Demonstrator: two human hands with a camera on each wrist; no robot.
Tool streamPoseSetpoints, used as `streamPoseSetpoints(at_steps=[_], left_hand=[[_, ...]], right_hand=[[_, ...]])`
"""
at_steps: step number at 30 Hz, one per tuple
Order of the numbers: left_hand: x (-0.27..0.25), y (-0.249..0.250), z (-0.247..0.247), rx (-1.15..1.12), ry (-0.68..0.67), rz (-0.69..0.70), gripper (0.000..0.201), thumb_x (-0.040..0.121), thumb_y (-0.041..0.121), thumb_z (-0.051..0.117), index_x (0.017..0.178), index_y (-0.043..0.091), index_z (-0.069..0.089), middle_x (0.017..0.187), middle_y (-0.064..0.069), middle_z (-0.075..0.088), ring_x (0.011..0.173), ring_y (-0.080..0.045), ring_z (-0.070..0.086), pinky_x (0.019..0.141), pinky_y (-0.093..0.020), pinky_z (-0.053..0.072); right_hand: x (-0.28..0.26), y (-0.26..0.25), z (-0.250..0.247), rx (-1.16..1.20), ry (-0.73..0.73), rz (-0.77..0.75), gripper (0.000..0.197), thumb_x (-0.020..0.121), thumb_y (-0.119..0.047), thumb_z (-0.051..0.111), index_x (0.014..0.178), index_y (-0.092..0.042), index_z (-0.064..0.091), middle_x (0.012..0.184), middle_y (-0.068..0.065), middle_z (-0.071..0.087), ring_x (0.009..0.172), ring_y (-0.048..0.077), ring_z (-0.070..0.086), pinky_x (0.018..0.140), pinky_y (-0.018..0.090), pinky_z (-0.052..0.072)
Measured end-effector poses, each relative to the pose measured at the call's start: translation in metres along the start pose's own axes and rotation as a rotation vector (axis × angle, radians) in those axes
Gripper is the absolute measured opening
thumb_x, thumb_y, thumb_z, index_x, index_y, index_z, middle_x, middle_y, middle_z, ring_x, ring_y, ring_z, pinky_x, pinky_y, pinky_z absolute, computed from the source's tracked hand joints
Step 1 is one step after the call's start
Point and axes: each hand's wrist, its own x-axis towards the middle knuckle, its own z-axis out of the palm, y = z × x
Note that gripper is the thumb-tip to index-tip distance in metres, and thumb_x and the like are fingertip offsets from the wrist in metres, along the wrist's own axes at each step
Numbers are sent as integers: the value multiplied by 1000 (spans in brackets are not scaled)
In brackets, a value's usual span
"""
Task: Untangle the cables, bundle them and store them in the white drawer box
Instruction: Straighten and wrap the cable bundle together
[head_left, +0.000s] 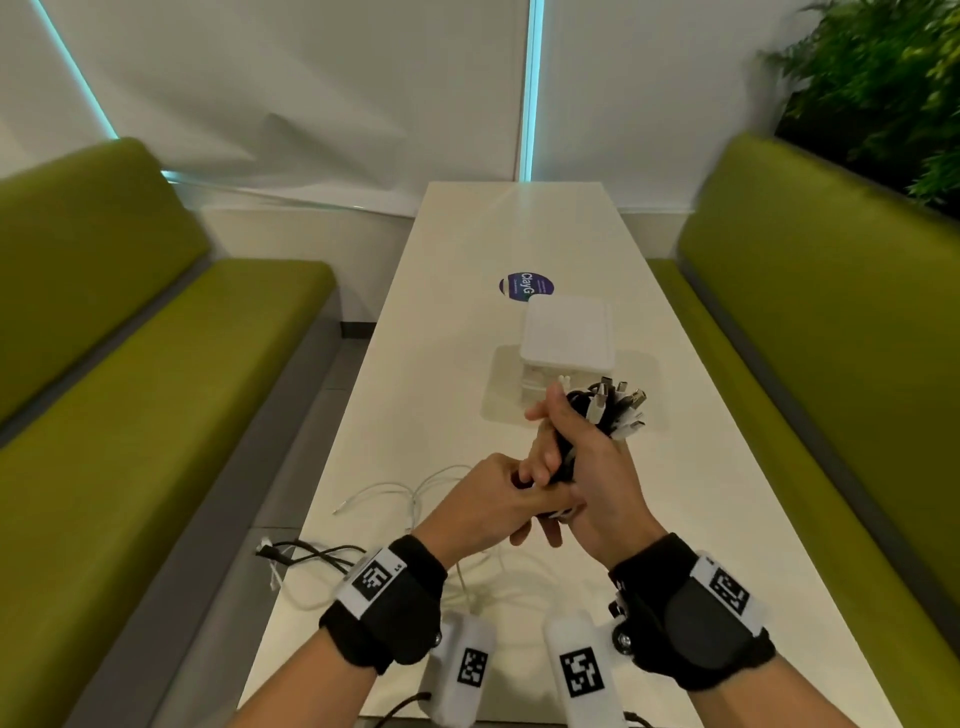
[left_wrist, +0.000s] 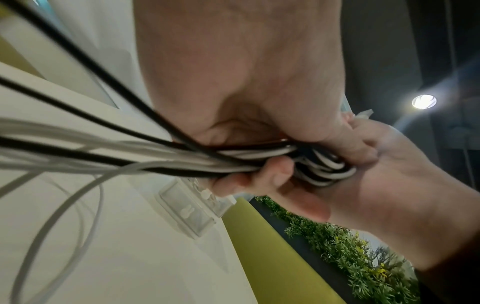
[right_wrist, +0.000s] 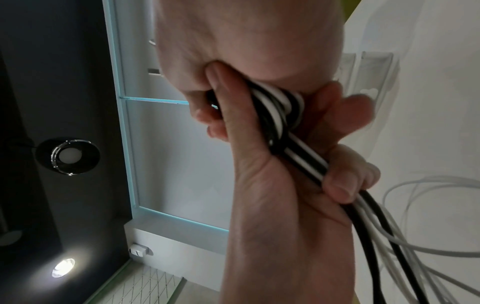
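Cables (head_left: 613, 415) bundled, gripped by both hands: left (head_left: 493, 499), right (head_left: 587, 462); purple sticker (head_left: 522, 285) reads "ClayG".

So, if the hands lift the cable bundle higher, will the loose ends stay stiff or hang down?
Probably hang: the loose cables already trail in slack curves over the table. The gripped cable bundle looks firmer, packed between right hand and left hand. Tails may snag each other.

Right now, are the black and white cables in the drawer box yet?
Out: both hands grip the black and white cables above the table, before the white drawer box.
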Motion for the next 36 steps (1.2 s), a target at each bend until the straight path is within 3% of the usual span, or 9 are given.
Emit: streamPoseSetpoints(at_steps=[5, 7, 11, 17, 21, 24, 29, 32, 36], left_hand=[[1, -2, -4, -14, 56, 27, 32, 91, 34, 64, 70, 11, 58, 47, 10, 49, 44, -7, 39, 49, -16, 32], [0, -5, -5, -50, 81, 27, 34, 91, 33, 65, 71, 7, 59, 46, 12, 45, 44, -7, 36, 48, -15, 31], [-3, -7, -4, -26, 110, 34, 36, 88, 35, 67, 64, 9, 59, 44, 11, 46, 42, -7, 37, 46, -14, 30], [-3, -5, -14, -141, 4, 77, 40, 75, 48, 69, 66, 11, 58, 56, -1, 46, 50, -16, 35, 47, -19, 29], [1, -7, -18, -168, -33, 73, 47, 75, 48, 68, 68, 4, 54, 62, -10, 45, 54, -23, 32, 48, -23, 27], [2, -11, -15, -156, -35, 66, 46, 78, 48, 68, 57, 11, 49, 62, -17, 40, 48, -15, 29, 47, -19, 26], [3, -24, -2, -130, 2, 58, 52, 71, 62, 67, 55, 14, 54, 58, -16, 41, 47, -17, 31, 52, -25, 27], [-2, -29, 1, -112, -15, 54, 56, 62, 73, 70, 55, 19, 58, 47, 0, 41, 42, -11, 32, 49, -19, 29], [-6, -26, -14, 114, -137, -17, 50, 58, 63, 76, 56, 20, 51, 47, 4, 44, 46, -15, 39, 51, -26, 35]], right_hand=[[7, -2, 6, 46, -91, -55, 49, 82, -37, 64, 130, -28, 62, 58, 7, 41, 76, 25, 70, 67, 37, 58], [7, -2, 8, 8, -107, -92, 47, 84, -35, 62, 128, -19, 62, 59, 8, 45, 96, 29, 72, 83, 37, 57], [4, -2, 6, -95, -112, -111, 32, 88, -38, 61, 95, -7, 63, 74, 15, 63, 112, 22, 68, 69, 37, 51], [2, -6, 13, -18, -186, -81, 36, 97, -23, 55, 123, 3, 56, 120, 6, 71, 103, 23, 71, 80, 33, 58], [8, -5, 13, 47, -135, -25, 35, 87, -23, 64, 120, -11, 64, 84, 5, 71, 61, 19, 60, 53, 30, 55], [10, -2, 9, 75, -97, 24, 26, 77, -35, 71, 82, -11, 64, 60, 2, 47, 56, 20, 40, 48, 28, 46], [8, 1, 6, 93, -33, 20, 43, 75, -45, 72, 61, -17, 42, 55, -2, 29, 44, 11, 27, 45, 23, 37], [5, 3, 6, 23, -19, 33, 47, 79, -43, 72, 58, -18, 38, 54, -2, 26, 42, 12, 24, 43, 25, 32], [1, 3, 0, 55, -92, 49, 43, 78, -39, 74, 60, -18, 41, 55, -1, 23, 42, 13, 23, 45, 28, 38]])
